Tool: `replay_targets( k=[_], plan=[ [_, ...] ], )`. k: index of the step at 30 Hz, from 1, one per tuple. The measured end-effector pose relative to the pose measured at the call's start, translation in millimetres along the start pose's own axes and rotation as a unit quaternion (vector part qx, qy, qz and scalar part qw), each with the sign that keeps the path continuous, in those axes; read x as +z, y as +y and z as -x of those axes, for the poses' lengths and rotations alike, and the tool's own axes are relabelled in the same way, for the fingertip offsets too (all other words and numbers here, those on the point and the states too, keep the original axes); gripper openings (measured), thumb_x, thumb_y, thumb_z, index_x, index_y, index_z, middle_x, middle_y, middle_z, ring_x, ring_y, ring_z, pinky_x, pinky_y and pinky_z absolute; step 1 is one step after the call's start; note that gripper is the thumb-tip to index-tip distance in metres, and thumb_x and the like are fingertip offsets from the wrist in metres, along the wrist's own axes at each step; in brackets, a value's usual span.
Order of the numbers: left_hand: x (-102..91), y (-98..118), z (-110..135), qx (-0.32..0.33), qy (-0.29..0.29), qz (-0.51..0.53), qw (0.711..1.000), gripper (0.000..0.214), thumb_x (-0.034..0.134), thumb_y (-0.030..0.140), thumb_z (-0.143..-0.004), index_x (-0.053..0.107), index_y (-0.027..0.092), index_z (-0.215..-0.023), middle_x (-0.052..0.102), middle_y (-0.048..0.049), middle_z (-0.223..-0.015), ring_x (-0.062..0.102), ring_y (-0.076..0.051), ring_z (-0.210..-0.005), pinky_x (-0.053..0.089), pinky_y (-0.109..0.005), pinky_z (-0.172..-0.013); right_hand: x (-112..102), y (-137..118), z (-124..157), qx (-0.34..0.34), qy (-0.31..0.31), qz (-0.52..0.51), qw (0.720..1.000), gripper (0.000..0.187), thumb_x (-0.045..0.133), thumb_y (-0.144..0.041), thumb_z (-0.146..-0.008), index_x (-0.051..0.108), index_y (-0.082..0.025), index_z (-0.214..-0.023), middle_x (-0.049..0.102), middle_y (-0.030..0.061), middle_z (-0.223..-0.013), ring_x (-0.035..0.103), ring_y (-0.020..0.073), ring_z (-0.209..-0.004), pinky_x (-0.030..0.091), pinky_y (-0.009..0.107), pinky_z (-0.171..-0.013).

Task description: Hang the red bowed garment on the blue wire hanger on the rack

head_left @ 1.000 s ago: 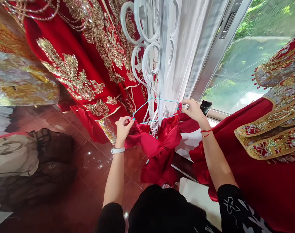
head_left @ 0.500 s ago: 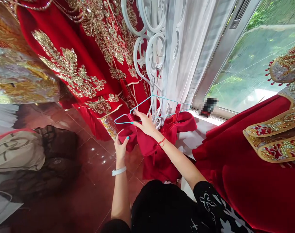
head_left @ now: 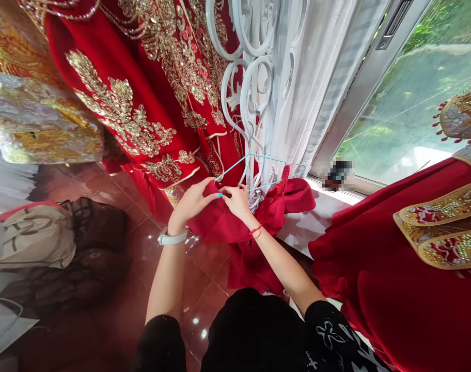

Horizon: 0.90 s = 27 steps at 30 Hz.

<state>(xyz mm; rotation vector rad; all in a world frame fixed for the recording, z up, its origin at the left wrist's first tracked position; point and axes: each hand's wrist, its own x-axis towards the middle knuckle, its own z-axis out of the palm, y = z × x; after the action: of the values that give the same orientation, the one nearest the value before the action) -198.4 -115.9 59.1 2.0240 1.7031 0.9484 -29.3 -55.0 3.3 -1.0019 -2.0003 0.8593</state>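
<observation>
A plain red garment [head_left: 254, 243] hangs from a thin light-blue wire hanger [head_left: 258, 157], which is hooked on a white scrollwork rack [head_left: 254, 82]. My left hand [head_left: 194, 199] pinches the garment's left shoulder near the hanger's left end. My right hand [head_left: 237, 200] sits right beside it, fingers closed on the same red fabric. The garment's right strap [head_left: 285, 175] is looped over the hanger's right side. The hanger's left tip is hidden behind my hands.
A red robe with gold embroidery [head_left: 142, 93] hangs at the left, another red embroidered dress [head_left: 413, 268] at the right. A white curtain [head_left: 305, 93] and a window [head_left: 406, 103] stand behind. A dark phone [head_left: 336, 173] lies on the sill. Bags [head_left: 45, 243] sit on the tiled floor.
My right hand left the hanger's right end and crossed to its left side. My left hand rose to meet it, and both now grip the fabric there.
</observation>
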Motion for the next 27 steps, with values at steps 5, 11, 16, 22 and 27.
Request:
replay_targets(
  k=[5, 11, 16, 22, 27],
  plan=[
    [21.0, 5, -7, 0.037, 0.017, -0.048, 0.998, 0.049, 0.057, 0.055, -0.092, 0.060, 0.023, -0.129, 0.067, -0.0098, -0.129, 0.064, -0.029, -0.118, 0.048, -0.044, -0.106, -28, 7, 12, -0.077, 0.031, -0.119, 0.989, 0.019, 0.061, -0.021, -0.091, 0.079, -0.025, -0.099, 0.080, 0.0035, -0.109, 0.072, 0.0202, -0.104, 0.044, 0.043, -0.111],
    [33.8, -8, -10, 0.032, 0.080, -0.103, 0.991, 0.037, 0.057, 0.045, -0.094, 0.060, 0.023, -0.124, 0.067, -0.0090, -0.119, 0.061, -0.030, -0.113, 0.043, -0.048, -0.105, -145, 76, 77, -0.025, 0.486, -0.099, 0.868, 0.024, 0.061, -0.025, -0.084, 0.074, -0.024, -0.105, 0.076, 0.0053, -0.108, 0.069, 0.0194, -0.101, 0.054, 0.040, -0.099],
    [59.0, 17, -11, 0.088, 0.213, -0.093, 0.969, 0.045, 0.063, 0.031, -0.089, 0.059, 0.023, -0.132, 0.061, -0.0122, -0.131, 0.052, -0.032, -0.129, 0.038, -0.051, -0.115, -206, 144, 109, 0.093, 0.327, -0.165, 0.926, 0.057, 0.083, -0.034, -0.064, 0.071, -0.025, -0.118, 0.077, 0.0074, -0.114, 0.071, 0.0218, -0.105, 0.057, 0.042, -0.098],
    [139.9, 80, -57, 0.207, -0.033, -0.033, 0.977, 0.051, 0.066, 0.036, -0.093, 0.058, 0.021, -0.142, 0.064, -0.0128, -0.142, 0.058, -0.030, -0.133, 0.042, -0.045, -0.115, -186, 148, 105, 0.101, 0.293, -0.150, 0.939, 0.032, 0.082, -0.051, -0.065, 0.079, -0.022, -0.080, 0.080, 0.0054, -0.086, 0.072, 0.0231, -0.084, 0.059, 0.040, -0.083],
    [181.4, 100, -91, 0.088, -0.063, -0.005, 0.994, 0.037, 0.064, 0.032, -0.096, 0.069, 0.018, -0.130, 0.076, -0.0135, -0.118, 0.071, -0.029, -0.110, 0.052, -0.038, -0.097, -178, 150, 107, 0.108, 0.413, -0.160, 0.890, 0.038, 0.081, -0.055, -0.063, 0.080, -0.020, -0.078, 0.079, 0.0049, -0.080, 0.070, 0.0224, -0.078, 0.058, 0.040, -0.079]
  ],
)
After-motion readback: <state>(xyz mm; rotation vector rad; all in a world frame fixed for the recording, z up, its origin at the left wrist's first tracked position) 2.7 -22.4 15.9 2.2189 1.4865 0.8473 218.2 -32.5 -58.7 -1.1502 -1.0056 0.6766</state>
